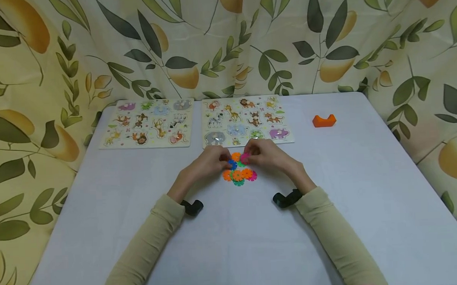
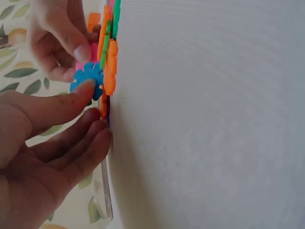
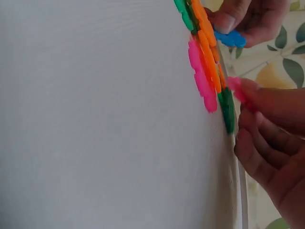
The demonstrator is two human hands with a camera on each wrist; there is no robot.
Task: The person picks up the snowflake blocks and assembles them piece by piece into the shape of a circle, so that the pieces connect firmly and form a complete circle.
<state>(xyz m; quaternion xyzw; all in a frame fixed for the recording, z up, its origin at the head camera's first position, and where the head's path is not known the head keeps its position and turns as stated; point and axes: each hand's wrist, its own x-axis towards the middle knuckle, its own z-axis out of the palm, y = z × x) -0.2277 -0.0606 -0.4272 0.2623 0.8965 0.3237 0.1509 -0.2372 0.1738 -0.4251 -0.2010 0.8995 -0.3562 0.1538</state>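
Note:
My left hand point(image 1: 213, 160) pinches a blue notched disc point(image 2: 88, 80) between thumb and fingers. Opposite it, my right hand point(image 1: 265, 154) pinches a pink notched disc point(image 3: 238, 88). The two held discs are close together above the table, and they overlap in the left wrist view. Just in front of the hands lies a small pile of notched plastic discs: an orange disc point(image 1: 237, 175) on top, a green disc point(image 1: 239, 183) at the near edge and a pink disc point(image 1: 253, 176) at the right. Another orange disc point(image 1: 236, 156) shows between the hands.
Two animal puzzle boards lie at the back, one left point(image 1: 147, 124) and one point(image 1: 246, 120) right behind the hands. An orange notched block point(image 1: 324, 121) sits at the back right. The white-covered table point(image 1: 233, 244) meets a leaf-patterned curtain point(image 1: 224, 45) behind.

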